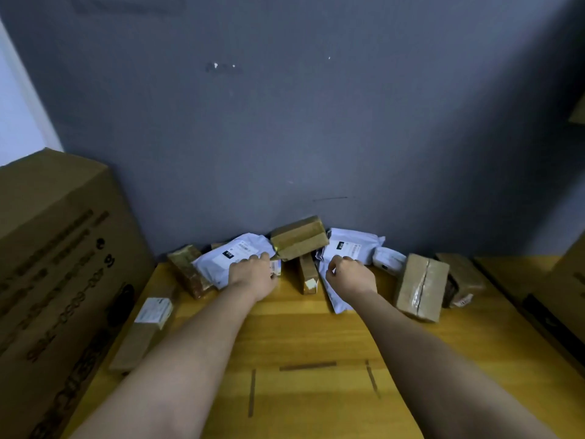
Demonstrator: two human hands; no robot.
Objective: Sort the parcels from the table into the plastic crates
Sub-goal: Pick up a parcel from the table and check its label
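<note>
The fingers (340,259) of the right hand (351,275) are curled, with thumb and forefinger close together just above a grey mailer (351,248); I cannot tell if they pinch it. The left hand (253,275) lies with bent fingers on another grey mailer (221,258), soft and wrinkled plastic. A very big carton (60,280) stands at the left. The table (300,343) is smooth yellow wood with dark tape marks. The parcels lie along the wall: a taped box (422,286) at the right, a brown box (299,237) resting on top between the mailers, a narrow box (307,275) under it, and a long box (145,331) beside the carton.
</note>
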